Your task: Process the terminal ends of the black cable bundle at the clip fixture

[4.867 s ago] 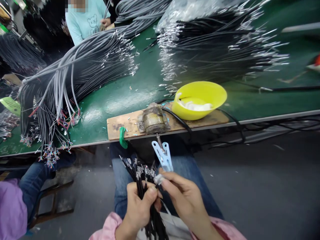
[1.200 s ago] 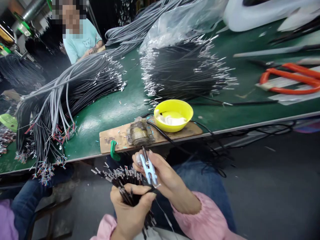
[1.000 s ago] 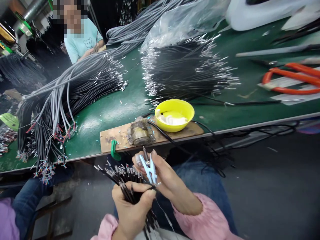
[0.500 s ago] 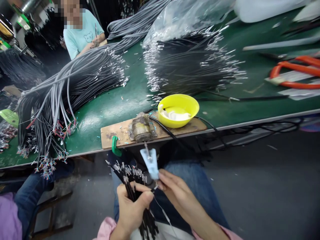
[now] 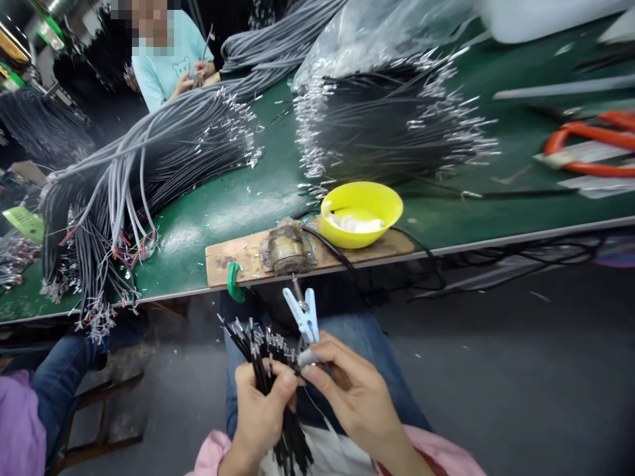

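Observation:
My left hand (image 5: 262,403) is closed around a bundle of thin black cables (image 5: 292,449), their stripped, silvery ends pointing up and away from me. Its thumb lies across the cables near the ends. My right hand (image 5: 352,390) is closed beside it, thumb and fingertips bent together close to the left thumb. A grey piece (image 5: 306,357) shows at the right fingertips; whether it is held or wrapped on a finger I cannot tell. Just above the right fingers, a light-blue clothespin (image 5: 305,317) sits on the shaft of a small motor (image 5: 285,248). A thin pale strand hangs below the hands.
A wooden board (image 5: 228,264) with a green clamp (image 5: 234,283) carries the motor and a yellow bowl (image 5: 362,215) with white material inside. Black cables (image 5: 377,125), grey cables (image 5: 129,139) and orange-handled scissors (image 5: 560,142) lie on the green table (image 5: 446,225). A co-worker (image 5: 171,66) sits opposite.
My right hand has moved left and its fingers have bent in against the cable ends. The clothespin has turned, showing its two legs apart. The view has shifted slightly.

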Available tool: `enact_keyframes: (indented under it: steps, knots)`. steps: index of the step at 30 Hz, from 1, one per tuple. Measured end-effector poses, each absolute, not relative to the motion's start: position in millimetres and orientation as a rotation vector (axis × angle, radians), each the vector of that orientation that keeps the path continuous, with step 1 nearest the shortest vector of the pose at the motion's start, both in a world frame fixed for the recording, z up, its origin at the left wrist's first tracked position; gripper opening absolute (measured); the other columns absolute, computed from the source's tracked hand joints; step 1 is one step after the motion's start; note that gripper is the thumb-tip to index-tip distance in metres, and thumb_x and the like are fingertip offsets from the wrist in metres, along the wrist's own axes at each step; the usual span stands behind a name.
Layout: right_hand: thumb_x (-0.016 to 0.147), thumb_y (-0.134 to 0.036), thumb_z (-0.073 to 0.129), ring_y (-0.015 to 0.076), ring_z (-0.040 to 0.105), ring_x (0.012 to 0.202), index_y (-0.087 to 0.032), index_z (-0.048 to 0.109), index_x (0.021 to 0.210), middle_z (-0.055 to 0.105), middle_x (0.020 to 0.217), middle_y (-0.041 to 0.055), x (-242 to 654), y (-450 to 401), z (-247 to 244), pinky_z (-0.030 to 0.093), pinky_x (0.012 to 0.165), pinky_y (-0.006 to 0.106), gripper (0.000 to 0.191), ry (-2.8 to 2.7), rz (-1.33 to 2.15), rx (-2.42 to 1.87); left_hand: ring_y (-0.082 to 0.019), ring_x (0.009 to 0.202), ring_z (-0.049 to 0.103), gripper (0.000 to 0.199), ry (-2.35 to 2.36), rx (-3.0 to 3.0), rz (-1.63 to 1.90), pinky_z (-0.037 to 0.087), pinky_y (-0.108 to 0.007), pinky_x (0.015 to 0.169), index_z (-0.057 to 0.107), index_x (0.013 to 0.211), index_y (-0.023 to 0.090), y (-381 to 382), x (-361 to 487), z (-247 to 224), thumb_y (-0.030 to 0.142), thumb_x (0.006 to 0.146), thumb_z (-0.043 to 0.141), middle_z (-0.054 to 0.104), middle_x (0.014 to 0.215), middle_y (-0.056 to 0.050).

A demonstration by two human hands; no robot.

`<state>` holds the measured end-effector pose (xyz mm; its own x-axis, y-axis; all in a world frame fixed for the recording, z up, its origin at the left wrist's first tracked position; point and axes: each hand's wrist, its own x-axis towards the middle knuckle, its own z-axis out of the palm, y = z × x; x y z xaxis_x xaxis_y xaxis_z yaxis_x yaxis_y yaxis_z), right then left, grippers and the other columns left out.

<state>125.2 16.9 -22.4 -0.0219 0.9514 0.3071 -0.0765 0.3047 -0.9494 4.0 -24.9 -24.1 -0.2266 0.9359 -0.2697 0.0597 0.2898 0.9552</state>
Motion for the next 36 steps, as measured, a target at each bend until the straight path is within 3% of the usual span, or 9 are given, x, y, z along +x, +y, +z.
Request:
enact_keyframes:
  steps: [3, 7, 11, 14, 21, 26, 36]
  knots:
    - [0.081, -0.027, 0.062, 0.0139, 0.047, 0.050, -0.020, 0.057, 0.054, 0.050, 0.053, -0.0005, 123.6, 18.5, -25.2, 0.038, 0.047, 0.024, 0.028, -1.202, 1.052, -0.897, -0.011, 0.037, 0.045, 0.045, 1.526, 0.977, 1.106, 0.040, -0.024, 0.042, 0.067, 0.057, 0.011, -19.7, 3.1, -24.5, 0.054, 0.072, 0.061, 0.049, 0.038, 0.000]
    - [0.073, -0.043, 0.069, 0.0138, 0.047, 0.053, -0.020, 0.062, 0.061, 0.051, 0.060, 0.0001, 122.1, 18.5, -28.2, 0.040, 0.048, 0.024, 0.026, -0.890, 1.562, -0.702, -0.012, 0.035, 0.046, 0.045, 1.503, 1.037, 1.113, 0.040, -0.025, 0.039, 0.069, 0.056, 0.011, -16.3, 3.5, -23.3, 0.054, 0.069, 0.064, 0.052, 0.037, -0.002]
    - [0.055, -0.050, 0.079, 0.0140, 0.051, 0.055, -0.020, 0.069, 0.070, 0.056, 0.061, 0.0004, 123.5, 24.6, -30.2, 0.043, 0.054, 0.026, 0.035, -0.599, 1.975, -0.594, -0.019, 0.052, 0.059, 0.027, 1.563, 1.105, 1.172, 0.051, -0.030, 0.056, 0.073, 0.055, 0.016, -15.8, 2.5, -16.0, 0.041, 0.061, 0.075, 0.066, 0.050, -0.006]
    - [0.053, -0.044, 0.082, 0.0107, 0.047, 0.051, -0.019, 0.071, 0.068, 0.056, 0.055, -0.0018, 124.1, 39.5, -28.8, 0.042, 0.052, 0.023, 0.031, -0.511, 1.962, -0.683, -0.023, 0.064, 0.064, 0.014, 1.632, 1.128, 1.233, 0.053, -0.033, 0.068, 0.075, 0.058, 0.019, -17.7, 2.9, -9.1, 0.033, 0.059, 0.077, 0.072, 0.060, -0.006]
    - [0.055, -0.062, 0.073, 0.0106, 0.050, 0.049, -0.016, 0.071, 0.062, 0.062, 0.055, 0.0011, 106.8, 69.4, -8.2, 0.043, 0.050, 0.023, 0.046, -0.388, 1.995, -0.615, -0.021, 0.053, 0.066, 0.014, 1.660, 1.168, 1.333, 0.055, -0.031, 0.058, 0.074, 0.058, 0.020, -13.1, 12.5, 1.8, 0.034, 0.061, 0.075, 0.072, 0.055, -0.005]
    - [0.048, -0.056, 0.080, 0.0067, 0.042, 0.043, -0.016, 0.063, 0.051, 0.053, 0.047, -0.0046, 99.5, 71.5, -4.6, 0.038, 0.043, 0.019, 0.043, -0.222, 2.034, -0.547, -0.020, 0.052, 0.064, 0.011, 1.711, 1.217, 1.325, 0.054, -0.029, 0.058, 0.074, 0.056, 0.019, -3.8, 14.7, 8.1, 0.029, 0.062, 0.073, 0.071, 0.054, -0.004]
    - [0.045, -0.050, 0.083, 0.0086, 0.044, 0.048, -0.017, 0.062, 0.054, 0.054, 0.051, -0.0044, 101.9, 72.7, -5.2, 0.040, 0.047, 0.021, 0.040, -0.257, 1.948, -0.647, -0.022, 0.056, 0.062, 0.009, 1.860, 1.218, 1.229, 0.053, -0.033, 0.062, 0.074, 0.054, 0.018, -1.8, 14.8, 10.1, 0.025, 0.059, 0.074, 0.069, 0.054, -0.004]
